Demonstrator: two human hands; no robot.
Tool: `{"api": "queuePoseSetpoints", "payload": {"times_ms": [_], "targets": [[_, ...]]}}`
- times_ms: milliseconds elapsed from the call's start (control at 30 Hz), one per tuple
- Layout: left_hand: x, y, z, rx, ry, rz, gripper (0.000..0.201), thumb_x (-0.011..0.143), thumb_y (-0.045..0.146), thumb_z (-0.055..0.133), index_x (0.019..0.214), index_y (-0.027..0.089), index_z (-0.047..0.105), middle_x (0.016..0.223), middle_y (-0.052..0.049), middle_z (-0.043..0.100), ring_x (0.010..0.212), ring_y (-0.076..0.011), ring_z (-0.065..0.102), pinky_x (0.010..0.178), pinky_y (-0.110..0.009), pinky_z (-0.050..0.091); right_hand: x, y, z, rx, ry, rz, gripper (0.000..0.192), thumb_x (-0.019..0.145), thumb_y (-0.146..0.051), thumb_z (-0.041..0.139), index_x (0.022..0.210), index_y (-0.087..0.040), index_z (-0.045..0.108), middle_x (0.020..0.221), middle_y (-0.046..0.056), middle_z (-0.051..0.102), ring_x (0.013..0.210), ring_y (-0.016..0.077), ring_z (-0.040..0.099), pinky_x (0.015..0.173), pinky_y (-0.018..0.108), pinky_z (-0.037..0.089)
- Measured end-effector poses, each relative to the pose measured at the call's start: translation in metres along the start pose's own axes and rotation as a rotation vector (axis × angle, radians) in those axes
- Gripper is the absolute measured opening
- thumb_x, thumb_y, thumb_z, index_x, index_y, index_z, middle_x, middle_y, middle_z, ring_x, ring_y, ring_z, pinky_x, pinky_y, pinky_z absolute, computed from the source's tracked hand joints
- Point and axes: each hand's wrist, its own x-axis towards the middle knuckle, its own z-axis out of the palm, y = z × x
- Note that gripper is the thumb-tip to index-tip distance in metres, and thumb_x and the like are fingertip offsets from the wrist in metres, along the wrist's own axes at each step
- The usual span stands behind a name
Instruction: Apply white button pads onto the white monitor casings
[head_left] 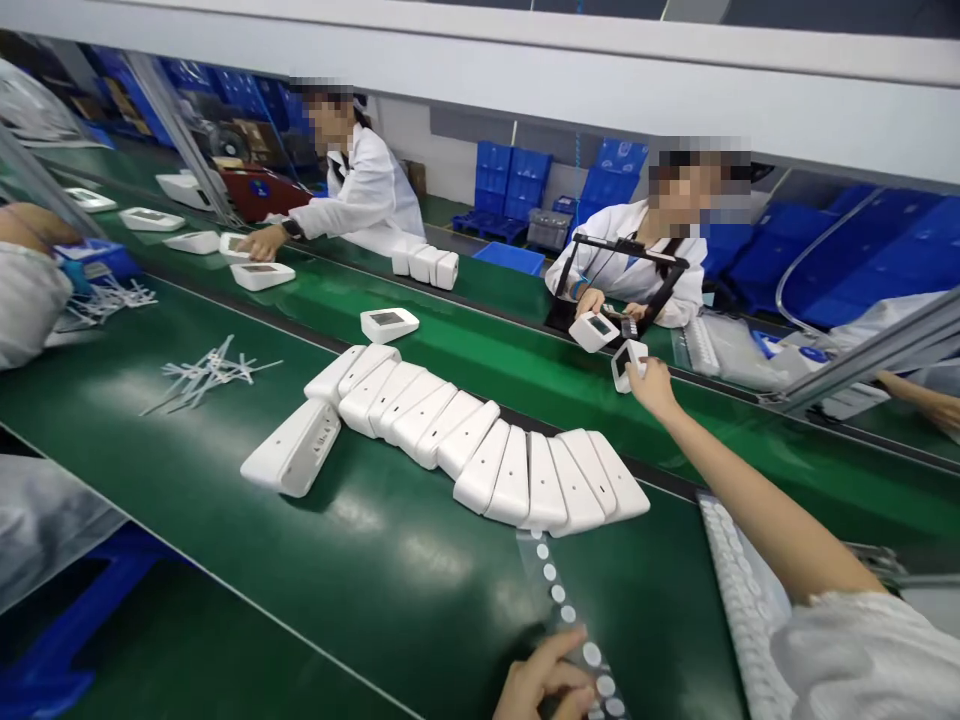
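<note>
White device (627, 364) tilted on green belt (420, 560)

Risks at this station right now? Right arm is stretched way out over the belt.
1. The right hand grips a white device at full reach over the belt; a slip might drop it.
2. The outstretched forearm passes close above the row of white housings leaning on one another; a knock could topple them.
3. The left hand pins the sticker strip only at one end; the strip may shift.

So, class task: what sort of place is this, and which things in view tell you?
Most likely a factory assembly line: a long green conveyor belt, a row of identical white casings on it, and workers in white coats seated opposite.
</note>
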Motion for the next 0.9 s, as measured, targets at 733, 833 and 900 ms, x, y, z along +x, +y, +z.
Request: {"api": "queuePoseSetpoints", "payload": {"times_ms": [733, 833, 900], "targets": [[-0.045, 0.004, 0.012, 0.054, -0.032, 0.161, 0.049, 0.095, 0.036, 0.057, 0.140, 0.022, 0.046, 0.129, -0.012, 0.067, 0.104, -0.0187, 0.070, 0.096, -0.036, 0.056, -0.406, -0.011, -0.084, 0.432, -0.283, -0.291, 0.015, 0.095, -0.021, 0.057, 0.103, -0.026, 0.069, 0.107, 0.009, 0.071, 0.103, 0.0225, 0.070, 0.088, 0.038, 0.059], [-0.048, 0.004, 0.017, 0.000, -0.061, 0.165, 0.060, 0.089, 0.030, 0.066, 0.144, 0.024, 0.043, 0.135, -0.013, 0.063, 0.109, -0.0202, 0.068, 0.095, -0.037, 0.057, -0.411, -0.005, -0.087, 0.432, -0.252, -0.318, 0.016, 0.094, -0.018, 0.059, 0.103, -0.026, 0.069, 0.111, 0.009, 0.070, 0.104, 0.0226, 0.070, 0.088, 0.037, 0.060], [-0.049, 0.003, 0.020, -0.044, -0.047, 0.142, 0.062, 0.087, 0.028, 0.069, 0.144, 0.023, 0.044, 0.133, -0.013, 0.065, 0.111, -0.0219, 0.069, 0.097, -0.039, 0.057, -0.416, -0.001, -0.089, 0.418, -0.242, -0.361, 0.016, 0.093, -0.016, 0.061, 0.101, -0.026, 0.070, 0.115, 0.009, 0.070, 0.108, 0.0235, 0.069, 0.090, 0.038, 0.060]]}}
